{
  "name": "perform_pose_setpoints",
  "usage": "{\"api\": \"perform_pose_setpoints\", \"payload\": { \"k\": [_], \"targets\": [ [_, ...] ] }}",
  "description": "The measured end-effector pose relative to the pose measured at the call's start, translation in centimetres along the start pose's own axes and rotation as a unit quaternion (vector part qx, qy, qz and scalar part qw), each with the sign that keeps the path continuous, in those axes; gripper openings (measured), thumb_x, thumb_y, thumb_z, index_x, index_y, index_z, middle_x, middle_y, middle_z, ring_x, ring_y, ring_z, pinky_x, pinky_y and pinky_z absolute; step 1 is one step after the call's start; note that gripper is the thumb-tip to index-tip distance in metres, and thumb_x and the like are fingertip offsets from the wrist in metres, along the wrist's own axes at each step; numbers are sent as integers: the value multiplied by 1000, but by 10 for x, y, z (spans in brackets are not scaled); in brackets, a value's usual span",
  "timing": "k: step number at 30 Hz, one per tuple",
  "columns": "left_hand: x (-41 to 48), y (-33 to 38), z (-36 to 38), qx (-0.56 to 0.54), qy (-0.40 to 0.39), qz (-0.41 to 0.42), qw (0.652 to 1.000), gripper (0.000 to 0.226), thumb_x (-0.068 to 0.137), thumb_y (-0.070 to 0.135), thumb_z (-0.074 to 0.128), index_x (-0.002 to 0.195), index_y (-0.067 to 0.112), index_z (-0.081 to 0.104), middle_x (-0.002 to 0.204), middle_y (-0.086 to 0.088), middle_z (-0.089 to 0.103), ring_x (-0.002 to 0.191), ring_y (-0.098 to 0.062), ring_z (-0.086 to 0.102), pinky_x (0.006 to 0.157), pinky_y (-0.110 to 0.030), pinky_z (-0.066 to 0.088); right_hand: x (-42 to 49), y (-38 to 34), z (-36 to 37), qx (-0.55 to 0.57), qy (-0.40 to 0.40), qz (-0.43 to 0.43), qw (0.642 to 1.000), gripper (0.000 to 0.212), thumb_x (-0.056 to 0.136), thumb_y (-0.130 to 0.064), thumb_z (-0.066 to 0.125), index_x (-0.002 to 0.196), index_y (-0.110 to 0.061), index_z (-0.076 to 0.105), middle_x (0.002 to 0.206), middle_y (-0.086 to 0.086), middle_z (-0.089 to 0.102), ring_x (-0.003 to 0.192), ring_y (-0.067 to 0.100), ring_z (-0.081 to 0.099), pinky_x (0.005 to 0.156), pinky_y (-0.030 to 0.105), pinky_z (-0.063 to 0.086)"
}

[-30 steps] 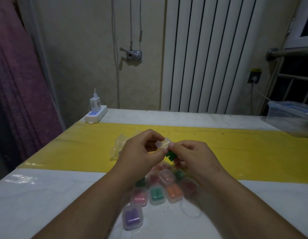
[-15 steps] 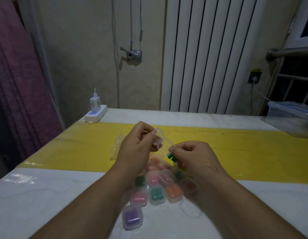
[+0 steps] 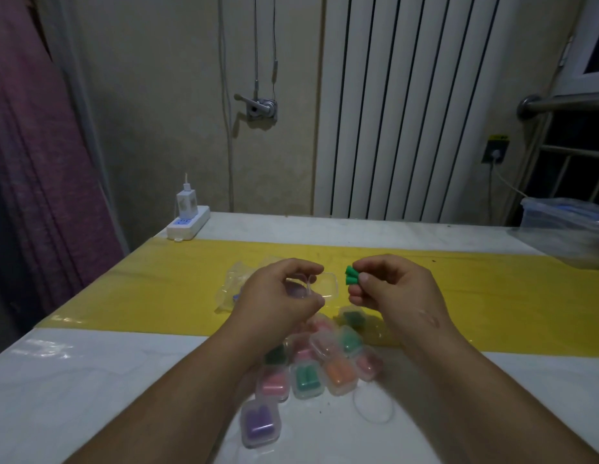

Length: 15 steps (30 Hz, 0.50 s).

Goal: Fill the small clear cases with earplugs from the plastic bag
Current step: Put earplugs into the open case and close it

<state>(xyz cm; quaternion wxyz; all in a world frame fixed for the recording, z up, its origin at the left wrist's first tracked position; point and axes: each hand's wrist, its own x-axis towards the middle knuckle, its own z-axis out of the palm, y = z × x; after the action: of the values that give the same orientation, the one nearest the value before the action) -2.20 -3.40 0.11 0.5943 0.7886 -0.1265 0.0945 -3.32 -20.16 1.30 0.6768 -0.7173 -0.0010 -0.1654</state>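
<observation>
pale counter (image 3: pixel 90 380) with a yellow strip (image 3: pixel 177 283) across it fills the lower frame, with a white radiator (image 3: pixel 425 105) on the wall at upper right and a power strip (image 3: pixel 187 224) at the counter's far left edge. at centre my left grip (image 3: pixel 278 296) curls round an open clear case (image 3: pixel 325 286). just right of it, apart from the case, my right grip (image 3: pixel 395 293) pinches two green earplugs (image 3: pixel 351 275) between thumb and fingertips. the plastic bag (image 3: pixel 231 289) lies on the yellow strip, partly hidden by my left grip. filled cases (image 3: pixel 306 380) sit heaped below both grips, a purple one (image 3: pixel 260 423) lowest in the frame.
</observation>
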Motion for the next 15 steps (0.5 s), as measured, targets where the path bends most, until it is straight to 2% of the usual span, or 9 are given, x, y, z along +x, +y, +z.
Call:
{"api": "perform_pose_setpoints", "payload": {
  "k": [3, 5, 10, 13, 15],
  "targets": [
    [1, -1, 1, 5, 1, -2, 1000, 38, 76, 7, 80, 101, 34, 71, 99, 8, 68, 79, -8, 66, 69, -35, 62, -3, 1, 1, -38, 3, -69, 997, 24, 89, 5, 62, 81, -17, 70, 75, 2, 70, 60, 2, 64, 61, 17, 54],
    [1, -1, 1, 16, -5, -1, 1000, 38, 76, 9, 80, 103, 34, 71, 98, 10, 68, 80, -7, 66, 69, -32, 62, -5, 5, 7, -91, 0, -109, 990, 26, 84, -1, 69, 77, -26, 72, 74, -8, 73, 69, 0, 66, 65, 15, 51],
    [1, -1, 0, 20, -7, 5, 1000, 38, 74, 11, 81, 105, 31, 72, 95, 12, 67, 78, -1, 65, 69, -27, 60, -5, 13, 12, -157, -13, -123, 980, 26, 83, -12, 73, 73, -36, 70, 78, -21, 71, 77, 0, 65, 72, 25, 52],
    [0, 0, -1, -5, -11, -5, 1000, 38, 75, 8, 81, 106, 28, 72, 97, 9, 66, 77, -2, 66, 67, -29, 61, -6, 13, 13, -207, -19, -140, 968, 23, 85, -17, 71, 76, -39, 70, 74, -29, 66, 70, -1, 57, 64, 22, 43],
    [0, 1, -2, -21, -11, -7, 1000, 38, 75, 6, 80, 106, 26, 72, 98, 7, 67, 78, -4, 66, 65, -27, 61, -6, 14, 14, -241, -7, -165, 956, 18, 84, -21, 72, 80, -39, 71, 78, -25, 64, 76, 0, 54, 66, 20, 39]
  ]
}}
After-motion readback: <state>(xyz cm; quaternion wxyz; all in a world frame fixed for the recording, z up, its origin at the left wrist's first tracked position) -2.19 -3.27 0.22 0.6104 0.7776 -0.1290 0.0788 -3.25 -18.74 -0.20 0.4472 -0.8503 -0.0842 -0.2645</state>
